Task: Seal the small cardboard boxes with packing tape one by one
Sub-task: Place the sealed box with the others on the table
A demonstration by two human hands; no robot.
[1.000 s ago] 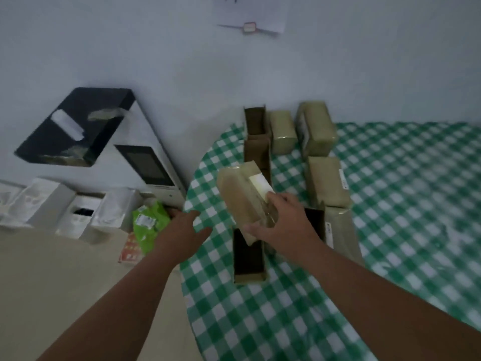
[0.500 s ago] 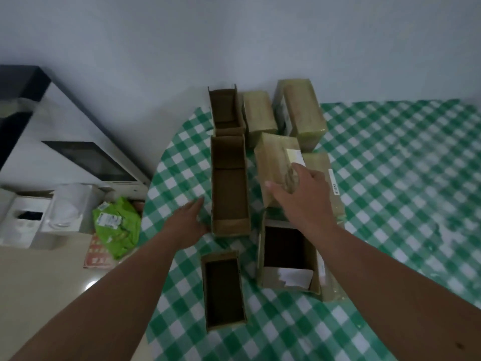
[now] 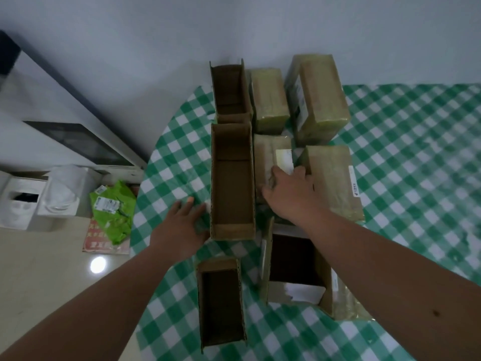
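Observation:
My right hand (image 3: 289,198) rests on a taped cardboard box with a white label (image 3: 270,155), which lies on the table among other taped boxes (image 3: 321,97). Its fingers spread over the box top. My left hand (image 3: 182,225) lies flat on the checked cloth, touching the left wall of a long open box (image 3: 231,183). Three more open boxes stand around: one behind it (image 3: 230,92), one in front (image 3: 221,303), one wider at front right (image 3: 294,269). No tape roll is visible.
The round table (image 3: 416,178) has a green-and-white checked cloth and stands against a pale wall. On the floor to the left are a green bag (image 3: 112,212), white boxes (image 3: 39,194) and a slanted white appliance (image 3: 78,142).
My right hand has carried the labelled box from mid-air down onto the table between the other boxes. My left hand moved up beside the long open box. The view tilted downward.

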